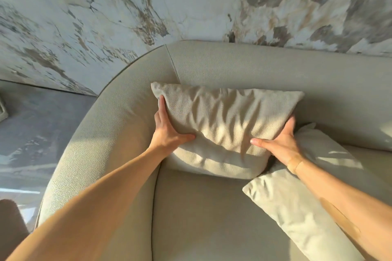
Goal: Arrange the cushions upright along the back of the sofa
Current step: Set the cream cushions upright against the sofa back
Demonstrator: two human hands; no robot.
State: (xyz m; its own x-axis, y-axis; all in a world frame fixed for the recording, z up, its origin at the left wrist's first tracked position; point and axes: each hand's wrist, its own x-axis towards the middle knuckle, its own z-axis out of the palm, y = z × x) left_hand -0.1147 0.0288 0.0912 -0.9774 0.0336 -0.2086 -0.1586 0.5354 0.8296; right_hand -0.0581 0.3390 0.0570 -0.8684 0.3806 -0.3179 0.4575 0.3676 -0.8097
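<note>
Warm, low sunlight is cast in streaks across the beige cushion (224,125) and the second cushion (305,193); folds are marked by soft shadows. The forearms are lit orange. The marble wall (127,17) is left cool and dim. Wide-angle bending is seen at the edges, where detail is slightly smeared.

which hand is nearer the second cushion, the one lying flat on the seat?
Right. The right hand grips the right edge of the textured cushion, directly against the flat cushion. The left hand holds the opposite edge, a cushion's width away.
</note>
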